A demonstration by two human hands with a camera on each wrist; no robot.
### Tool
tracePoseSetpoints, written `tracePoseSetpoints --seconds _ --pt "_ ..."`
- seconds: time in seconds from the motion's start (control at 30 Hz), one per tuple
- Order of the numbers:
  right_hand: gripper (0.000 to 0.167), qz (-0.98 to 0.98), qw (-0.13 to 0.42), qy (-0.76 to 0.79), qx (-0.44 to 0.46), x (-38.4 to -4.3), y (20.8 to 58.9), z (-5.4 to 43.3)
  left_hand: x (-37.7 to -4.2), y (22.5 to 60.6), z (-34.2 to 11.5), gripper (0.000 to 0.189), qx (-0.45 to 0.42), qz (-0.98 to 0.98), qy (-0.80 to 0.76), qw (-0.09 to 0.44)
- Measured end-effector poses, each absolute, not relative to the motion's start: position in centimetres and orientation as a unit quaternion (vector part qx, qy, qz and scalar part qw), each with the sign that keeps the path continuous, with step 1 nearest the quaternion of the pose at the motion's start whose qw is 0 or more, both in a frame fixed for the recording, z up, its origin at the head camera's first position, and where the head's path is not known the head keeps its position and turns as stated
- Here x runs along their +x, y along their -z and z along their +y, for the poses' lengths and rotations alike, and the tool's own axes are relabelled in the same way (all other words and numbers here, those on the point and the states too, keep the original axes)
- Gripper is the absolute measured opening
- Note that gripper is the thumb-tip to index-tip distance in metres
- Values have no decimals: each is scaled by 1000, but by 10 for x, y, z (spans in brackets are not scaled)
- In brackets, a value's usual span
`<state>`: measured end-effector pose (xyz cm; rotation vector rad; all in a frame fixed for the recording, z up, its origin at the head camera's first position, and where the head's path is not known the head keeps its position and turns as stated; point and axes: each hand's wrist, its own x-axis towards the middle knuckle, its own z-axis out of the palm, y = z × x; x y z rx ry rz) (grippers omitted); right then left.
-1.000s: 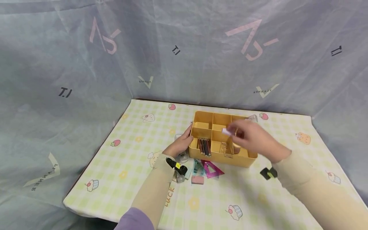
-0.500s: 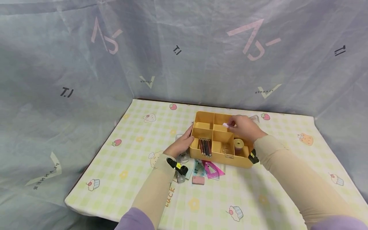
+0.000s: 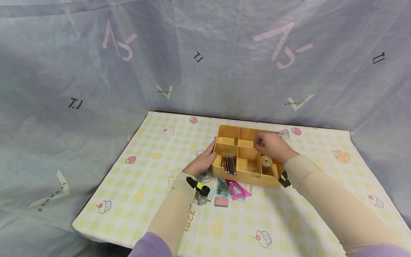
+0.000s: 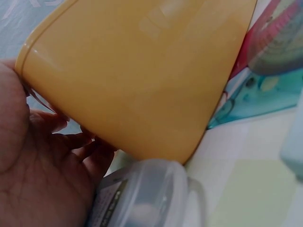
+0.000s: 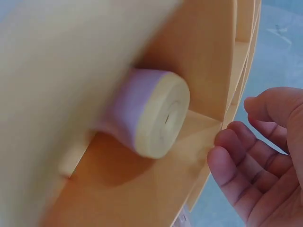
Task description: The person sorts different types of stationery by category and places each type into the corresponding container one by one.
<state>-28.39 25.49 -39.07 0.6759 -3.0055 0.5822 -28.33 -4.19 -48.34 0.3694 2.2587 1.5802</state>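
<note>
A yellow compartment organizer (image 3: 250, 181) stands on the table. My left hand (image 3: 199, 164) grips its left side; in the left wrist view the fingers (image 4: 97, 153) bend along the wall's far edge. Above the back compartments, my right hand (image 3: 274, 145) hovers with loosely bent fingers (image 5: 227, 165), and nothing shows between them. Coloured pencils (image 3: 229, 165) fill the front left compartment. A clear plastic piece (image 3: 253, 167) leans in the front middle one. In the front right one stands a lilac cylinder with a cream end (image 5: 163, 116). The right hand partly hides the back right compartment.
In front of the organizer lie a pink set square (image 3: 237, 190), a teal ruler (image 3: 222, 187) and a pink eraser (image 3: 221, 202). A clear lidded container (image 4: 147, 194) sits by the left hand. Another clear object (image 3: 284, 134) is behind the organizer at right.
My right hand moved left and back over the organizer with a small white piece, which no longer shows in its fingers. The left hand stays on the organizer.
</note>
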Motion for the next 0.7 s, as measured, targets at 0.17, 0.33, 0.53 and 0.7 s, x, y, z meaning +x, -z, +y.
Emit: tracePoseSetpoints --seconds 0.17,0.33,0.53,0.7 --pt "8 -953 27 -190 235 -268 388 260 -283 484 -42 62 128 800 -558 177" --pt "8 -941 60 -191 274 -239 376 253 -282 483 -43 61 126 799 -559 181" --pt "5 -885 110 -206 404 -193 367 234 -282 481 -42 61 131 790 -569 187" --pt "13 -811 110 -199 539 -161 379 216 -282 482 -41 60 128 797 -560 185"
